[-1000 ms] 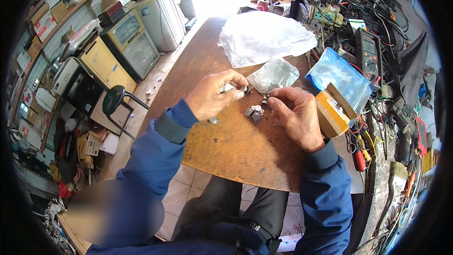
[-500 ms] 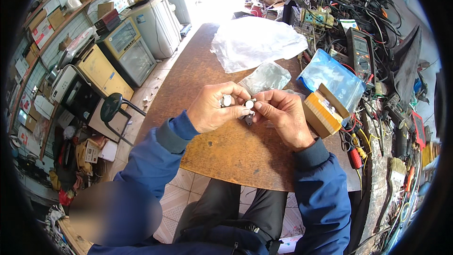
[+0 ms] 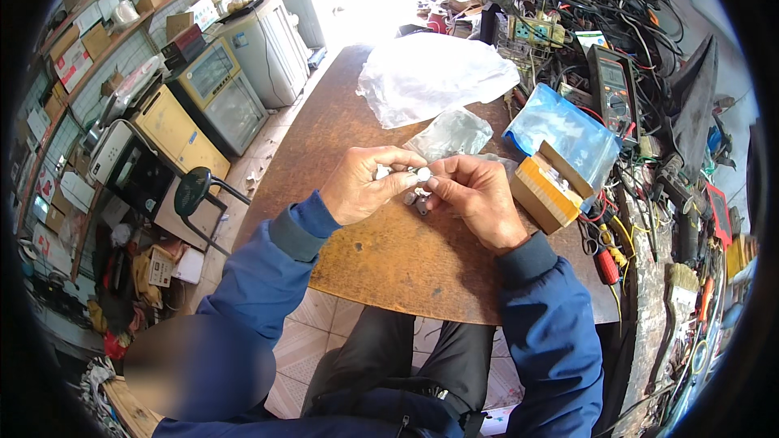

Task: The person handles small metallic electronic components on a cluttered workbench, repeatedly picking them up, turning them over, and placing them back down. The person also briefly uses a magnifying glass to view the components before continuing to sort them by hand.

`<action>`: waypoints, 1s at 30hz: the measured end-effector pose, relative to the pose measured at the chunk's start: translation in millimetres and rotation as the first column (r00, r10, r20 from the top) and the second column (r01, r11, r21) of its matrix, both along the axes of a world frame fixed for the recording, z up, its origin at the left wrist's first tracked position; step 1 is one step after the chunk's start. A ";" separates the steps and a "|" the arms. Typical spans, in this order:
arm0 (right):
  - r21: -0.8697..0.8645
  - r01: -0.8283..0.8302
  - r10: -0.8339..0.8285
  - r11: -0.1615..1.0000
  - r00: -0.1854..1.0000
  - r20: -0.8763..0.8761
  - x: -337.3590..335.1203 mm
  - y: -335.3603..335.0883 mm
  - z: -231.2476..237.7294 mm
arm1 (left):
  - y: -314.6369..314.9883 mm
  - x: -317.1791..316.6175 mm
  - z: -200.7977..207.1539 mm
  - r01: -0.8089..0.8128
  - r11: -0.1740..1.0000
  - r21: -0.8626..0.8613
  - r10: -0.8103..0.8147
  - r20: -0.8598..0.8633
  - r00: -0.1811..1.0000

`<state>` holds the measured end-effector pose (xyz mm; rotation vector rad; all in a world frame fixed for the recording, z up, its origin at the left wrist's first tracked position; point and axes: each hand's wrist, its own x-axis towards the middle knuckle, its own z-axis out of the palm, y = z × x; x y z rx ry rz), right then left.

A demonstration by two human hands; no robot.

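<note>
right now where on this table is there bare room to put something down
The wooden table is bare in front of both hands, down to its near edge, and along its left side beside the left hand. Beyond the right hand it is crowded: white plastic bag, clear bag, blue bag, cardboard box. The far right is tangled with cables and tools.

- The left hand (image 3: pixel 363 186) and right hand (image 3: pixel 477 197) met over the middle of the wooden surface (image 3: pixel 389 259), fingertips pinching a small white part (image 3: pixel 422 173) between them.
- Small grey pieces (image 3: pixel 415 203) lay on the surface just under the grip.
- At one o'clock from the hands lay a clear plastic bag (image 3: pixel 451 134); beyond it, at twelve, a white bag (image 3: pixel 430 75).
- At three o'clock stood an open orange box (image 3: pixel 545 189), a blue bag (image 3: pixel 564 131) behind it.
</note>
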<state>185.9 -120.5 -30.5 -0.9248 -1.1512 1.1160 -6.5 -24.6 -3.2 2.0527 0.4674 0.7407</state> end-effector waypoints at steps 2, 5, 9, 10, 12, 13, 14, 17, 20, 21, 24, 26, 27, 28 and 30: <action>-0.008 0.009 -0.009 1.000 1.000 -0.006 0.2 0.1 -0.5 | 0.3 0.9 -0.3 -0.003 1.000 0.001 0.003 -0.004 1.000; -0.018 0.018 -0.018 1.000 1.000 0.005 0.4 -0.1 -0.2 | -3.2 1.6 3.6 -0.012 0.999 -0.050 0.011 -0.030 0.999; -0.007 0.022 -0.021 1.000 0.999 0.028 1.1 0.2 -0.4 | -1.3 2.3 -0.8 -0.006 0.999 -0.049 0.006 -0.005 1.000; -0.004 0.021 -0.020 1.000 0.999 0.029 0.9 0.6 0.0 | -0.3 2.2 -2.3 -0.003 1.000 -0.026 0.004 0.018 1.000; 0.009 0.009 -0.009 1.000 1.000 0.018 0.7 1.4 -0.8 | -1.1 1.9 -1.1 -0.013 1.000 -0.005 0.013 0.003 1.000; 0.014 0.005 -0.006 1.000 1.000 0.015 1.2 1.4 -1.3 | -1.2 2.4 -1.4 -0.017 1.000 0.003 0.017 -0.003 1.000; 0.014 0.009 -0.009 1.000 1.000 0.022 1.8 1.2 -1.3 | -1.8 2.7 -0.4 -0.015 1.000 -0.015 0.015 -0.008 1.000; 0.012 0.011 -0.011 1.000 1.000 0.030 2.1 1.0 -1.7 | -3.4 2.5 1.1 -0.003 0.999 -0.044 0.004 0.005 1.000; 0.013 0.011 -0.011 1.000 1.000 0.012 2.0 0.2 -1.1 | -2.0 3.2 -2.0 0.001 1.000 -0.007 -0.001 0.040 0.999; 0.016 0.014 -0.014 1.000 1.000 0.009 2.3 -0.1 -1.0 | -2.1 2.5 -1.6 -0.015 1.000 0.012 0.015 0.027 1.000; 0.021 0.011 -0.011 1.000 1.000 0.010 3.7 0.2 -1.3 | -2.5 2.3 -2.2 -0.070 0.994 0.089 0.071 -0.015 0.997; 0.028 -0.001 0.001 1.000 1.000 -0.015 3.1 0.1 0.1 | -1.9 1.4 -4.7 -0.098 0.979 0.176 0.102 -0.011 0.995; 0.033 -0.008 0.010 0.999 0.999 -0.043 2.2 -1.4 2.5 | -0.6 0.9 -7.4 -0.108 0.966 0.235 0.110 0.006 0.994; 0.039 -0.014 0.017 0.999 0.997 -0.070 1.8 -2.2 3.9 | 0.8 1.1 -9.4 -0.117 0.949 0.292 0.115 0.024 0.993; 0.062 0.016 -0.013 0.998 0.999 -0.041 0.4 -2.2 2.7 | 3.8 1.9 -10.8 -0.106 0.902 0.418 0.076 0.089 0.993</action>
